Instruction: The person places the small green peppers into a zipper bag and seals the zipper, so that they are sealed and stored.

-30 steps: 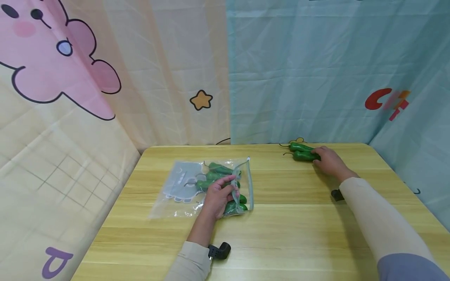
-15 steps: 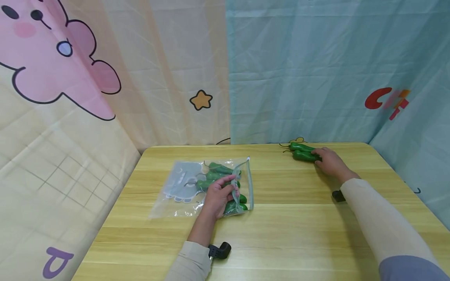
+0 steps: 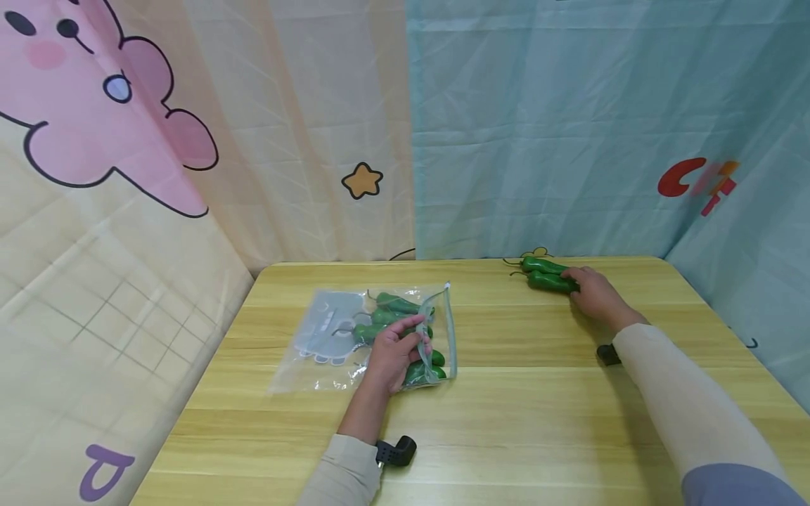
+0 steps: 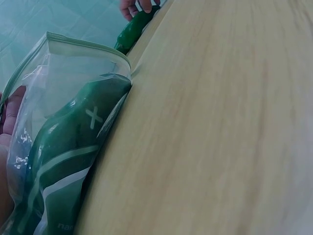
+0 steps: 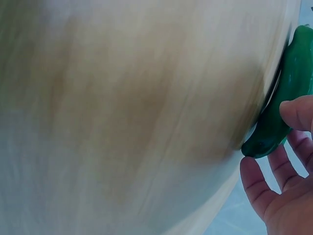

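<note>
On the left side of the table lies a clear zip bag (image 3: 292, 369) with several green chili peppers (image 3: 395, 303) inside. My left hand (image 3: 387, 358) pinches the upper edge of the bag's mouth, which gapes toward the right. Two more green chili peppers lie side by side at the back right, a far pepper (image 3: 538, 265) and a near pepper (image 3: 545, 281), stems to the left. With thumb and fingers, my right hand (image 3: 598, 295) grips the near pepper by its tip end. In the right wrist view the thumb lies across that pepper (image 5: 286, 93).
The wooden table (image 3: 506, 422) ends at the back against a patterned curtain (image 3: 538, 140), and more curtain hangs at both sides. A black wrist mount (image 3: 397, 451) sits on the left wrist and another black mount (image 3: 607, 353) on the right.
My right hand has shifted very slightly to the right at the tip of the near pepper. The left hand and the bag have stayed in place.
</note>
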### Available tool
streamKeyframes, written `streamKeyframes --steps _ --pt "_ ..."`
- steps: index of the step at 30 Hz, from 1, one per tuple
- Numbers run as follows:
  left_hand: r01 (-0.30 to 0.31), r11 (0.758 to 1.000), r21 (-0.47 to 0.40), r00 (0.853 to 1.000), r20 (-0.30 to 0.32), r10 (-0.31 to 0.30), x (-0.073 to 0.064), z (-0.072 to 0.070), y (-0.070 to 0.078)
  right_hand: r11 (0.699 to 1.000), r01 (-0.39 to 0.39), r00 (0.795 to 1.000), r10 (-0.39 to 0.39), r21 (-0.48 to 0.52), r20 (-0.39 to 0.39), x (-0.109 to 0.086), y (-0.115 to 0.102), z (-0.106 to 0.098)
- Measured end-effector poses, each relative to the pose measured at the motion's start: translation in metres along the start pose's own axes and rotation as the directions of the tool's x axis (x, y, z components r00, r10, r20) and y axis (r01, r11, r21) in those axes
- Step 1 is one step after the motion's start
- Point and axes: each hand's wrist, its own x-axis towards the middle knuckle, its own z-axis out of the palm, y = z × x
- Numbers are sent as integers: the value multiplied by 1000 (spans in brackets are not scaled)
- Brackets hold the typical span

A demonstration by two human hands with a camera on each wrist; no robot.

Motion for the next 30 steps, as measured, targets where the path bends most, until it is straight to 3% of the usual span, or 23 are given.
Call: streamKeyframes --steps 30 --pt "9 1000 3 1000 -5 -9 -2 1 2 1000 -19 1000 18 24 16 -9 9 0"
